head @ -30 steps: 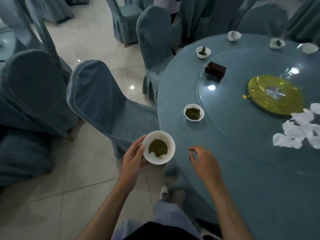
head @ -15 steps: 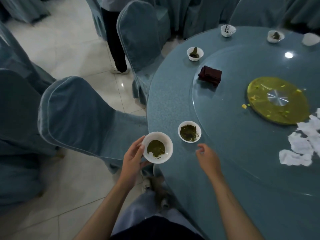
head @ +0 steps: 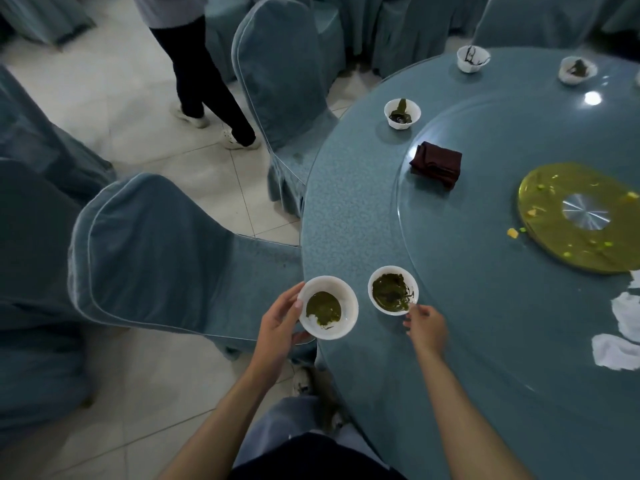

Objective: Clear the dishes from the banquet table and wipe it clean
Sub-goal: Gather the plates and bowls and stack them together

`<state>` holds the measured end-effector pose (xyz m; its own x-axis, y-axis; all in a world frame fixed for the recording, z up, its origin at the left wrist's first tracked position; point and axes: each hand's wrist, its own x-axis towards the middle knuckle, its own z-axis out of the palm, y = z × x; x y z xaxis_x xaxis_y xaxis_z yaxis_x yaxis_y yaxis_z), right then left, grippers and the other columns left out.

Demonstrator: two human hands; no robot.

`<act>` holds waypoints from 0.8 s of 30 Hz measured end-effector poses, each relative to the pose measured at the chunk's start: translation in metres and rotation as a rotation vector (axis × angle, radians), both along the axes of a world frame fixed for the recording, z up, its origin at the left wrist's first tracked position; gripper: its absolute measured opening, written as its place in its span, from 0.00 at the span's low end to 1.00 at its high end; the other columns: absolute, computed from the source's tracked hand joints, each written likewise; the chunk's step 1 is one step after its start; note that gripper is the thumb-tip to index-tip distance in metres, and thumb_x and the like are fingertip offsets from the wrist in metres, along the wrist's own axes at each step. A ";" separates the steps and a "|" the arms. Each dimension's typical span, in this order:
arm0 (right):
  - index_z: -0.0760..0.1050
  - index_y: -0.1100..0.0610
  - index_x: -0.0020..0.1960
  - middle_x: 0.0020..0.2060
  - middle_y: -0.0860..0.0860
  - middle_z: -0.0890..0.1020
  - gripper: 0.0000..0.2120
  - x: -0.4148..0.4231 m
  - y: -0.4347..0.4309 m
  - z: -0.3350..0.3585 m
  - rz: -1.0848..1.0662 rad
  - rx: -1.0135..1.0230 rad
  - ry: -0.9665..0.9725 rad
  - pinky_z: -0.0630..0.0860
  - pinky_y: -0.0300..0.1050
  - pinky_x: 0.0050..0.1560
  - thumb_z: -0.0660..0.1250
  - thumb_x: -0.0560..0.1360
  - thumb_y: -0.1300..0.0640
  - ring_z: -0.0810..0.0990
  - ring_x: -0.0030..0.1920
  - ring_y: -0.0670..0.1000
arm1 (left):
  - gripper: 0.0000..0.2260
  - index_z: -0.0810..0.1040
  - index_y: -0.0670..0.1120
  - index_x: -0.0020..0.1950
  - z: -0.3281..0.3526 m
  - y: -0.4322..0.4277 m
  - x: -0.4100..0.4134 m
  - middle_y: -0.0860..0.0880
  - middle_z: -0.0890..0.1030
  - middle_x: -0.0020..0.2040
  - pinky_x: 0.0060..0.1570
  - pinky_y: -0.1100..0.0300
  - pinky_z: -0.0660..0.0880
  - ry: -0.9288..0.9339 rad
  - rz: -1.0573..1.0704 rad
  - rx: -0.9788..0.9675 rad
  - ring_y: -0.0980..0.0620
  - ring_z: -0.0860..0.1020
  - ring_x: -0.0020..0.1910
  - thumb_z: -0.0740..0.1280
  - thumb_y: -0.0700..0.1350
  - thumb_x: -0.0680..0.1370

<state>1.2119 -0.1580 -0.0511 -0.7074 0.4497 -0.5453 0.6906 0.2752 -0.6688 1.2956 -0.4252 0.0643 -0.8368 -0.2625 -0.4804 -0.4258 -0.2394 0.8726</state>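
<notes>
L hand [head: 281, 325] has a white bowl [head: 328, 307] in its grip: thumb on the rim at the bowl's 9 o'clock, fingers curled under the base. Bowl sits level, just off the bench [head: 398, 393] edge, w/ green residue in the bottom. R hand [head: 425, 328] is over the bench, fingers loosely curled; fingertips touch or nearly touch the rim of a 2nd bowl [head: 393, 289] at its 5 o'clock. Can't tell if that grip has closed on the rim; nothing is lifted. 2nd bowl stands on the bench just beside the held one, at its 3 o'clock, smeared w/ dark green paste, right at the edge of the glass turntable [head: 485, 271].

Farther out, approx 12 o'clock from the hands, a 3rd small bowl [head: 402, 113] w/ dark scraps stands on the bench outside the glass. Two more dirty bowls, one [head: 471, 59] and another [head: 577, 70], sit near the far rim at 1 o'clock. A folded dark-red napkin [head: 437, 164] lies on the turntable's edge. Yellow-green disc [head: 581, 216] w/ metal hub marks the turntable centre, food bits scattered on it. Crumpled white tissues [head: 620, 334] lie at 3 o'clock.

Covered chair [head: 166, 251] stands at 9 o'clock, seat tucked to the bench; another chair [head: 280, 71] at 11 o'clock. A 2nd person's legs [head: 207, 84] stand on the tile floor [head: 114, 109] beyond.
</notes>
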 end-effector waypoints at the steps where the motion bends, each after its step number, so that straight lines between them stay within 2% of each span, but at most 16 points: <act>1: 0.78 0.51 0.41 0.35 0.49 0.85 0.08 -0.002 0.000 0.000 -0.008 0.007 0.006 0.84 0.62 0.49 0.67 0.79 0.53 0.86 0.38 0.53 | 0.13 0.80 0.54 0.69 -0.001 0.000 -0.002 0.51 0.84 0.62 0.53 0.48 0.84 -0.002 -0.002 -0.005 0.50 0.82 0.61 0.64 0.45 0.86; 4: 0.78 0.54 0.43 0.39 0.55 0.86 0.07 -0.008 0.000 0.004 -0.013 -0.028 0.034 0.84 0.60 0.47 0.68 0.80 0.58 0.86 0.41 0.56 | 0.13 0.80 0.55 0.69 -0.001 0.000 -0.005 0.52 0.84 0.61 0.50 0.51 0.84 -0.003 -0.002 -0.016 0.50 0.82 0.61 0.64 0.46 0.86; 8: 0.77 0.59 0.46 0.48 0.61 0.84 0.04 -0.009 0.005 0.013 0.018 -0.085 0.094 0.81 0.49 0.41 0.68 0.80 0.60 0.84 0.44 0.57 | 0.13 0.80 0.56 0.68 -0.001 0.001 -0.003 0.52 0.84 0.61 0.49 0.53 0.84 -0.007 0.013 -0.026 0.51 0.82 0.61 0.64 0.46 0.85; 12: 0.78 0.60 0.46 0.44 0.57 0.83 0.05 0.002 0.007 0.041 0.055 -0.150 0.188 0.82 0.49 0.46 0.68 0.81 0.61 0.84 0.47 0.56 | 0.13 0.79 0.55 0.69 0.001 0.003 0.006 0.53 0.84 0.61 0.49 0.53 0.84 -0.004 0.036 -0.035 0.51 0.82 0.61 0.64 0.46 0.85; 14: 0.78 0.58 0.46 0.44 0.55 0.84 0.05 0.010 0.005 0.059 0.068 -0.247 0.230 0.83 0.50 0.48 0.68 0.81 0.61 0.84 0.47 0.53 | 0.13 0.79 0.55 0.69 0.004 0.005 0.013 0.53 0.83 0.61 0.50 0.53 0.84 0.001 0.050 -0.049 0.51 0.82 0.61 0.64 0.46 0.85; 18: 0.80 0.60 0.46 0.43 0.55 0.84 0.05 0.030 -0.005 0.089 0.177 -0.450 0.274 0.85 0.44 0.48 0.68 0.81 0.63 0.84 0.46 0.49 | 0.14 0.78 0.55 0.70 0.012 0.012 0.032 0.53 0.83 0.61 0.50 0.54 0.84 0.040 0.075 -0.062 0.51 0.82 0.61 0.64 0.46 0.85; 24: 0.81 0.62 0.45 0.55 0.52 0.86 0.06 0.059 -0.035 0.113 0.486 -0.514 0.229 0.84 0.49 0.54 0.70 0.80 0.61 0.85 0.52 0.52 | 0.16 0.77 0.51 0.73 0.024 0.012 0.067 0.52 0.83 0.64 0.48 0.57 0.83 0.108 0.117 -0.028 0.52 0.82 0.62 0.63 0.45 0.85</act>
